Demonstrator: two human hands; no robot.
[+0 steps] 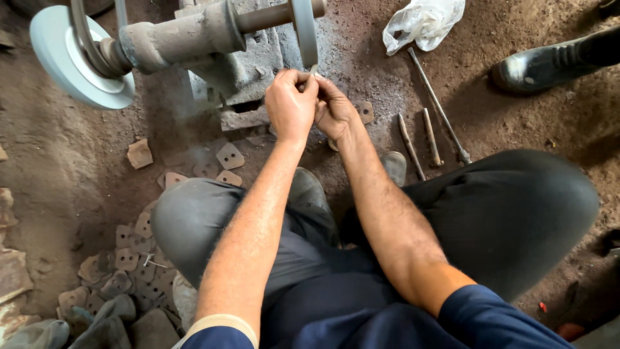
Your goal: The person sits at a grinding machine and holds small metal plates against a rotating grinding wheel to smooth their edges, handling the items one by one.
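Metal piece pinched by both hands at grinding wheel.

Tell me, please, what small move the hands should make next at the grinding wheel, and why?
Probably ease the small metal piece a little further onto the narrow grinding wheel. Both the left hand and the right hand pinch it together just under the wheel's rim, and its tip appears to be at the edge.

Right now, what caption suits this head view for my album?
Both hands, left hand and right hand, press a small metal piece against a grinding wheel.
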